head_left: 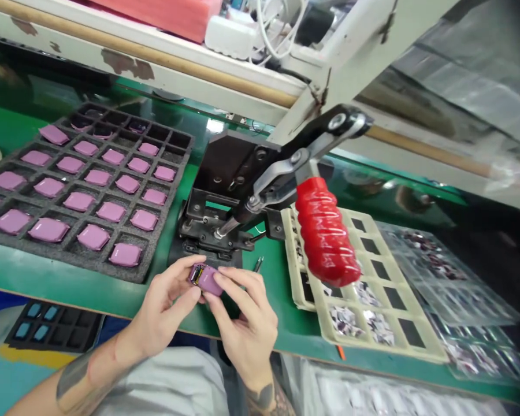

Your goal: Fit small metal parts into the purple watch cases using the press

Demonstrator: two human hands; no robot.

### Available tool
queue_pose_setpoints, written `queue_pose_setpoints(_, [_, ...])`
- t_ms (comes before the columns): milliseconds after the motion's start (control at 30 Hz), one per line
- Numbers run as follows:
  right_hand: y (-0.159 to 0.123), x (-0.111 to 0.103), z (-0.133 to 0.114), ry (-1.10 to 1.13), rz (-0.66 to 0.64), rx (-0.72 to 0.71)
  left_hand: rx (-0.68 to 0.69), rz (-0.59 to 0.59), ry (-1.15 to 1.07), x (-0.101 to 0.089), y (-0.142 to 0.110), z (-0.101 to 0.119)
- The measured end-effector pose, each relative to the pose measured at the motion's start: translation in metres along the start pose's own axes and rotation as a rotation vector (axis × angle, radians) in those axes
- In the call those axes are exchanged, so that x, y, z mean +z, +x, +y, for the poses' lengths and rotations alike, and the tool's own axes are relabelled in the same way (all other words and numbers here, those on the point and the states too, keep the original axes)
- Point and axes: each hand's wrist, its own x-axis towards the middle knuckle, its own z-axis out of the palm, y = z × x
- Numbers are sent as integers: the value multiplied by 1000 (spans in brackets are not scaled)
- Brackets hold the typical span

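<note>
The left hand (164,306) and the right hand (242,326) meet just above the front edge of the green tabletop (60,286), and both are closed in a firm, narrow grip on a small purple case (208,279). This rounded case is the task's thing, held in the air between the hands, with a dark opening edged in yellow at its left end. The left fingers (184,268) curl over that end while the left thumb runs along its near side; the right fingers (229,280) press on its top and right side, with the right thumb beneath. Both wrists angle inward, and the forearms rise from the bottom of the view. Directly ahead of the hands stands a black toggle press (229,173) with a ribbed red handle (327,231). A small metal pick (257,264) lies just right of the case. To the left, a dark foam tray (75,257) holds rows of similar purple pieces, one per cell. To the right sits a cream plastic tray (291,254), partly under the red handle, beside a clear plastic tray (455,289). A small black tray with blue pieces (54,326) lies below the tabletop's front edge.
</note>
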Motion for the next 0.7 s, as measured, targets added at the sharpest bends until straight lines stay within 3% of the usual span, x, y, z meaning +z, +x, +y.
queue_pose_setpoints(100, [1, 1, -1, -4, -88, -25, 6, 75, 9, 1, 1, -1])
queue_pose_setpoints(167, [0, -1, -2, 16, -77, -4, 17, 115, 5, 2, 1, -2])
queue_pose_setpoints(267, [1, -3, -2, 108, -33, 88, 0, 77, -40, 2, 1, -1])
queue_pose_setpoints(400, [6, -5, 1, 277, -108, 184, 3, 12, -11, 0, 0, 3])
queue_pose_setpoints(600, [3, -7, 0, 373, -131, 121, 136, -29, 236, -3, -5, -1])
queue_pose_setpoints(700, [10, -20, -9, 236, -143, 96, 163, 29, 239, -1, -5, -5])
